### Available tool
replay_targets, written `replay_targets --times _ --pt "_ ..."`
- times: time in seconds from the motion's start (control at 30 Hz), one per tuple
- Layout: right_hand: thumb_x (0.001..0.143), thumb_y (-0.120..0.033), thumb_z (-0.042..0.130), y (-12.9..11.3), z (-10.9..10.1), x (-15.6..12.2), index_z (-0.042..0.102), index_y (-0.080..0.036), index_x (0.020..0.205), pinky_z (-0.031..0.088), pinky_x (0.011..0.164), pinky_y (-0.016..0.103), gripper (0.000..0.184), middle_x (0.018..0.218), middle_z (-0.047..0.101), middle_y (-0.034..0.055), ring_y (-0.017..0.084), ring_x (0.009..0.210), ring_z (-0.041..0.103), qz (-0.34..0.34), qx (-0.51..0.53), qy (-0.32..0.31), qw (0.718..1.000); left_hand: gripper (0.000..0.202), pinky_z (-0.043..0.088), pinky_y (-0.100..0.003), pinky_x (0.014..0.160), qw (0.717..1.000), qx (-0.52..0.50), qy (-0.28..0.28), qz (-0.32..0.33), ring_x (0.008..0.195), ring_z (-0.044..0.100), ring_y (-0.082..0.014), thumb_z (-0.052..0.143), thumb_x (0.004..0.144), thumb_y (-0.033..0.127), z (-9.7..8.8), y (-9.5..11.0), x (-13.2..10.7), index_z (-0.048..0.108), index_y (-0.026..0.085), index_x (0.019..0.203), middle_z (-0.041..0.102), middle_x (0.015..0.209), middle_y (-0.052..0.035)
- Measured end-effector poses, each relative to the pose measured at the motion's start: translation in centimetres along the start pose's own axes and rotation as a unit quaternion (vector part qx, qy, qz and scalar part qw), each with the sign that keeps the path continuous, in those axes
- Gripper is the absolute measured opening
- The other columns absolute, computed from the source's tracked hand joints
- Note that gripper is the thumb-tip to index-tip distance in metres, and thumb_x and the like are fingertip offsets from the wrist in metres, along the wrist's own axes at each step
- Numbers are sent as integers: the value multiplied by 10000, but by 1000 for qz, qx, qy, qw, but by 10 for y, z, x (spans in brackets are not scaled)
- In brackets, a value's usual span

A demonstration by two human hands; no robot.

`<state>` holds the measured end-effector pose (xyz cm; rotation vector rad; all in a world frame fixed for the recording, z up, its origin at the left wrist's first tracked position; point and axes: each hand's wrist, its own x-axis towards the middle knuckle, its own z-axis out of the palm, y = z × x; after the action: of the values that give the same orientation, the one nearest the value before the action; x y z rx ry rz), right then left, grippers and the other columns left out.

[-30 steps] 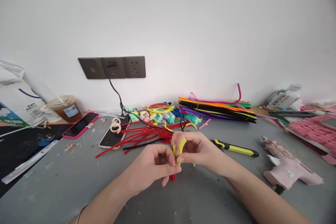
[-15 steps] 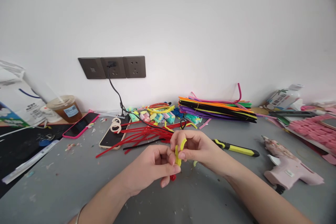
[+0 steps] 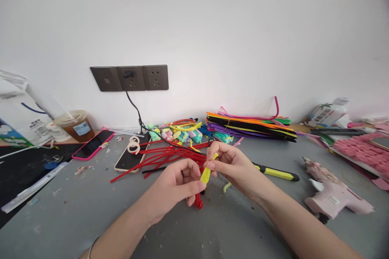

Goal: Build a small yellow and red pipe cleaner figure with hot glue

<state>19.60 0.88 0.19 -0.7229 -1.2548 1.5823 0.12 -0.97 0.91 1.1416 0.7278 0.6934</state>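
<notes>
Both my hands meet over the middle of the grey table (image 3: 75,210). My left hand (image 3: 176,188) is closed, pinching a small twisted piece of yellow pipe cleaner (image 3: 206,175) with a red pipe cleaner end (image 3: 198,201) hanging below it. My right hand (image 3: 232,166) is closed on the upper end of the same yellow pipe cleaner, thumb and forefinger pressed together. A short yellow scrap (image 3: 225,186) lies on the table just under my right hand.
Loose red pipe cleaners (image 3: 161,156) lie behind my hands beside two phones (image 3: 127,158) (image 3: 92,144). A stack of coloured pipe cleaners (image 3: 252,126) sits at the wall. A yellow-black tool (image 3: 275,173) and a pink glue gun (image 3: 332,194) lie at right; an iced drink cup (image 3: 74,125) stands at left.
Both hands have lifted slightly and moved away from me. The yellow pipe cleaner loop has been drawn tighter into a straighter twist, and the red end now shows more below my left hand.
</notes>
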Motion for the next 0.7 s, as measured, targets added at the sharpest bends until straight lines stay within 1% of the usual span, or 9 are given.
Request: replay_targets --times 0.07,0.13,0.2,0.27,0.37,0.47,0.53,0.63,0.7 --pt "743 -261 853 0 1 1 597 -185 723 432 541 185 268 656 612 -48 69 560 537 -15 0 28 999 262 392 -212 549 999 28 36 28 564 487 -70 766 780 291 1 -1 1 560 186 904 580 770 27" --pt "750 -271 847 0 3 1 569 -188 697 424 539 190 295 653 612 -47 72 559 532 -25 2 42 999 259 428 -220 577 992 70 81 64 629 527 -98 776 756 278 2 -2 3 602 181 922 614 808 3" --pt "751 -287 846 1 5 1 550 -191 682 426 541 202 318 658 615 -40 80 563 529 -30 3 45 999 206 449 -229 607 980 109 129 101 669 558 -124 773 748 270 3 -3 4 639 175 874 636 778 -7" --pt "741 -305 850 1 7 0 541 -191 663 435 542 216 339 664 616 -31 86 559 524 -30 -2 44 999 151 456 -234 612 968 134 169 130 662 570 -135 766 750 268 3 -4 4 672 178 826 649 735 -8" --pt "737 -311 851 1 8 0 534 -192 644 454 548 223 351 657 608 -28 88 553 533 -24 -8 47 999 101 456 -238 577 953 159 206 154 621 586 -146 762 757 269 1 -3 2 723 197 816 673 685 -7" --pt "723 -309 860 1 8 -1 529 -194 640 459 537 216 361 648 610 -32 90 552 565 -18 -7 44 999 82 470 -256 564 936 199 228 180 585 621 -161 777 749 273 0 -2 0 754 214 801 700 654 -10" --pt "710 -314 869 0 8 -1 530 -194 645 460 527 214 366 647 618 -33 94 551 584 -13 -5 42 999 83 492 -270 584 930 207 236 193 579 645 -169 788 739 275 1 -2 -1 763 218 794 715 653 -13" --pt "720 -320 863 0 10 -2 540 -191 657 470 539 212 353 647 625 -35 94 560 599 -8 5 46 999 147 527 -272 628 947 146 222 178 683 690 -189 798 729 270 2 -2 0 758 209 857 749 768 -35" --pt "720 -319 863 2 13 -2 546 -187 653 476 541 208 350 658 633 -32 93 567 602 -11 14 49 999 201 525 -248 600 964 89 198 154 758 693 -192 804 726 277 1 -3 2 742 201 901 754 859 -49"
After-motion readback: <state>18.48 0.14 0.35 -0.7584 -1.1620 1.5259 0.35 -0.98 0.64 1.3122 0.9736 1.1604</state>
